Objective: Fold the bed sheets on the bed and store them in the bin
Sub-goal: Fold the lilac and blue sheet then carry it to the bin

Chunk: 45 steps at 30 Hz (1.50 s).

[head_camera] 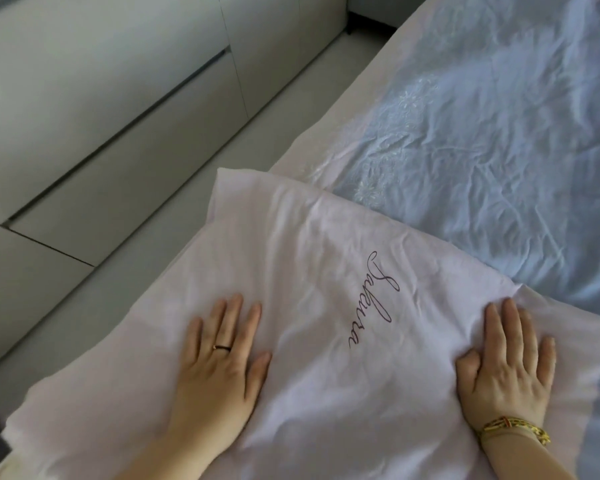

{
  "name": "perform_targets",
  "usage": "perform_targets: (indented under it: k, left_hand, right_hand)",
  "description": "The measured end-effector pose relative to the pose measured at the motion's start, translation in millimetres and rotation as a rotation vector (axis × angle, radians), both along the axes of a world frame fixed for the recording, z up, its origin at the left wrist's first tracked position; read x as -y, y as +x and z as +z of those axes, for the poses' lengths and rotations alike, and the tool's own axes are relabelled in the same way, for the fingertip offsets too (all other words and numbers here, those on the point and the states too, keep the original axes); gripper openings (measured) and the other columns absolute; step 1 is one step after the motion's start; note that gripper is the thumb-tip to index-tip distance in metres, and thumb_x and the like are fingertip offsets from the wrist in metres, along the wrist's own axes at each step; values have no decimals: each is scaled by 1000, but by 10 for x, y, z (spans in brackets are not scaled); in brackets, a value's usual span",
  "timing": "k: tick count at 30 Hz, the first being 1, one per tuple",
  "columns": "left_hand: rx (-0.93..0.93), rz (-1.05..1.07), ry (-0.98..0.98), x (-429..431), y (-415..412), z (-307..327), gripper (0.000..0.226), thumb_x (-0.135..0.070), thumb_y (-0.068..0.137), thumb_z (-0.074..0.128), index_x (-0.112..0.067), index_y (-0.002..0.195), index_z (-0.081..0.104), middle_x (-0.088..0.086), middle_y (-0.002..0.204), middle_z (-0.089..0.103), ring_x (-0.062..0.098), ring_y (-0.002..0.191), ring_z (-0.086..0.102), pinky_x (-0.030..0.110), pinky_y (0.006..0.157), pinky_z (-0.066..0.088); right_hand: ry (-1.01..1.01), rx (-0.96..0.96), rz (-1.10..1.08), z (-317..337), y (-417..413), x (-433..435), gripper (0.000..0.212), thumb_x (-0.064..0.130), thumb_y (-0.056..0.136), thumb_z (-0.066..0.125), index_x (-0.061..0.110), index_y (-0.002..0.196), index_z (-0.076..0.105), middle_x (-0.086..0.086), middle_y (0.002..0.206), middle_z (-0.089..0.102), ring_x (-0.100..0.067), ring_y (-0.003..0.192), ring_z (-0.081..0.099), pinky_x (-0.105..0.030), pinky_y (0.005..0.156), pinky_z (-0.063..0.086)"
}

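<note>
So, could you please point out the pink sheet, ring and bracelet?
pink sheet (291,254), head view, bare fabric left of the script
ring (222,347), head view, its dark band
bracelet (513,430), head view, gold links

A: What is worn on the left hand (219,362)?
B: One thin dark ring (222,347) with a small gold-coloured detail, on the ring finger.
A: And the right hand (510,372)?
B: One gold-coloured chain bracelet (513,432) at the wrist, in several strands.

A pale pink sheet (309,271), folded flat and marked with dark cursive lettering, lies at the bed (94,327) edge. A wrinkled light-blue sheet (499,133) spreads toward one o'clock.
</note>
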<state>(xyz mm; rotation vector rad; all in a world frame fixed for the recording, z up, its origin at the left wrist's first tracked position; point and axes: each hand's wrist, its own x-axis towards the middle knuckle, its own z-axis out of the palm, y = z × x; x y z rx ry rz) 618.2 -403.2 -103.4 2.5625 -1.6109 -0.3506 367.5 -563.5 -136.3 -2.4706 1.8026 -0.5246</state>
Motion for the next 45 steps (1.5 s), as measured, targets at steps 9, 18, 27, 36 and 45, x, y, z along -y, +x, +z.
perform_targets:
  k: [9,18,27,36,45]
  left_hand:
    - [66,26,144,-12,-100,-18,62,-46,97,6,-12,137,38,15,136,48,34,127,42,36,107,7]
    - [-103,99,100,-242,-1107,255,64,-48,92,28,-5,138,39,22,141,40,37,133,33,51,106,24]
    - [-85,-433,133,-269,-3649,168,67,-58,92,-1,-19,119,46,13,124,45,28,109,40,53,84,46]
    - [-61,-592,197,312,-5744,92,66,-64,90,5,-23,124,44,11,129,43,32,118,35,51,92,20]
    - [128,-501,356,474,-6051,191,98,-83,66,-11,-29,148,-4,9,156,-9,27,142,-11,49,105,-11]
  right_hand:
    - [244,-174,-7,267,-58,-150,72,39,80,5,15,148,10,-7,156,4,-21,144,1,-22,107,-22]
    - [530,-324,-72,625,-1606,-1181,67,48,74,27,13,121,61,-11,126,59,-24,121,51,-28,111,-17]
    - [508,-372,-327,566,-3963,-1642,84,57,93,2,7,111,67,-12,118,63,-30,100,65,-27,114,-12]
    - [612,-265,-673,766,-5773,-1274,67,58,93,19,27,147,-4,4,155,-13,-14,143,-13,-45,111,-15]
    - [407,518,-1209,755,-6892,-1684,58,36,86,57,-2,129,46,-23,131,47,-37,120,43,-42,103,31]
